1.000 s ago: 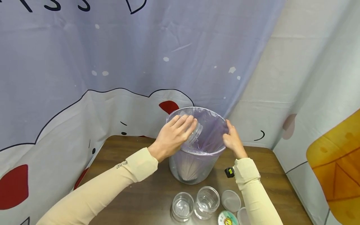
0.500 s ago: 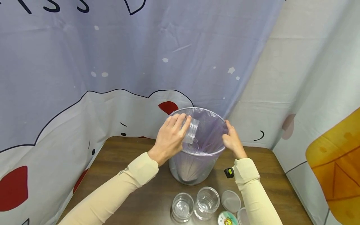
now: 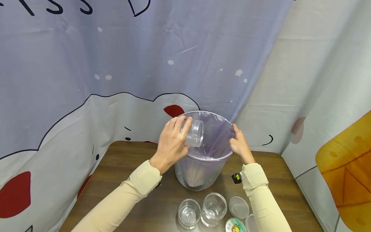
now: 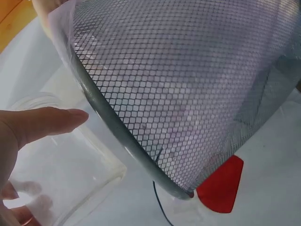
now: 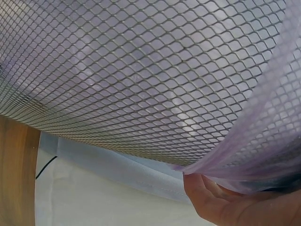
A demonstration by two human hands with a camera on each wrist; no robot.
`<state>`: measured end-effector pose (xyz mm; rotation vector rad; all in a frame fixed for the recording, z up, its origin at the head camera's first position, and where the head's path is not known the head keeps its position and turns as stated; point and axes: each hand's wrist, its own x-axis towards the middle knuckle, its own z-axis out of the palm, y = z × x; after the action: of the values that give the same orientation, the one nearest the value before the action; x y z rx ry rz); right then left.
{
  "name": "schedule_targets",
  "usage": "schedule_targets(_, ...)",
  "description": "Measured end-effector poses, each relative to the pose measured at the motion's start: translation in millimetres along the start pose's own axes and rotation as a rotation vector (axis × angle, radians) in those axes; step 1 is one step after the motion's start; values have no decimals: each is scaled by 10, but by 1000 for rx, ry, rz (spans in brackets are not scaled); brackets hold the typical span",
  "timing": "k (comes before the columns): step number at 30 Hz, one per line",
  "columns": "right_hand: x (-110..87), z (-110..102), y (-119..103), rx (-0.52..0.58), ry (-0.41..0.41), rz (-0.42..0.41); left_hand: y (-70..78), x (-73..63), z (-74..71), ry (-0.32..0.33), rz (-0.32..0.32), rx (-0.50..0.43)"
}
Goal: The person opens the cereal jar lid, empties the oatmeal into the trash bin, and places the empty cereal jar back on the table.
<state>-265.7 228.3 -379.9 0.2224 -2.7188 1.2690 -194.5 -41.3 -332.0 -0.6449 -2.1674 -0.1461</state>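
A mesh wastebasket (image 3: 214, 178) with a purple bin liner (image 3: 215, 138) folded over its rim stands near the table's back edge. My left hand (image 3: 171, 141) grips a clear jar (image 3: 195, 133) and holds it tipped on its side at the basket's mouth, its open end facing right. In the left wrist view the jar (image 4: 80, 174) looks see-through, with the thumb along its side and the fingers beneath. My right hand (image 3: 241, 145) grips the basket's right rim, pinching the liner's edge. The right wrist view has these fingers (image 5: 202, 193) below the mesh.
Two open clear jars (image 3: 189, 213) (image 3: 214, 209) stand in front of the basket. Beside them lie translucent lids (image 3: 238, 207) and a green round label or lid (image 3: 234, 225). A small black device (image 3: 236, 178) is at the right wrist. Printed curtains hang behind the wooden table (image 3: 139, 206).
My left hand has drawn back slightly to the left and turned the jar from mouth-down to lying sideways. The right hand stays on the rim.
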Motion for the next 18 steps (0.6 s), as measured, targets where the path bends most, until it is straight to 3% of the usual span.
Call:
schedule_targets(11, 3, -17, -15, -1, -4, 8, -30, 13, -29, 6, -134, -176)
schedule_targets(18, -8, -14, -11, 5, -4, 12, -39, -6, -68, -37, -248, -319)
